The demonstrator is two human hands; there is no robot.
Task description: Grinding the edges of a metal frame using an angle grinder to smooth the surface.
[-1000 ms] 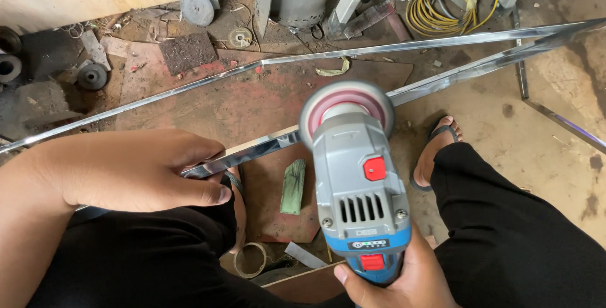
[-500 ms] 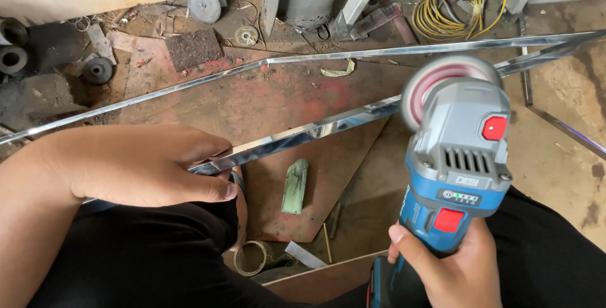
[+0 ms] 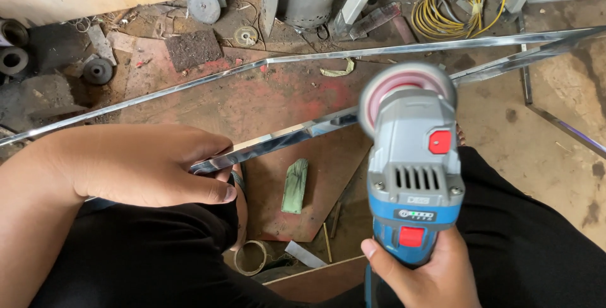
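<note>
The long polished metal strip [image 3: 284,139] runs across the floor [image 3: 530,156] over the person's lap, pinned by the left hand [image 3: 145,166], its grip closed around it. The right hand [image 3: 429,273] grips the blue-grey angle grinder [image 3: 413,169], disc poised just above the strip; polishing seems in hand, and next calls for a light, steady touch

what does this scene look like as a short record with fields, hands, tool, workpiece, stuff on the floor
left hand: left hand grips the long shiny metal strip across the lap
right hand: right hand holds the blue and grey angle grinder by its body
tool head: pink polishing disc over the strip; contact cannot be told
floor: green compound bar on a reddish board, yellow coiled cable at the back
</note>
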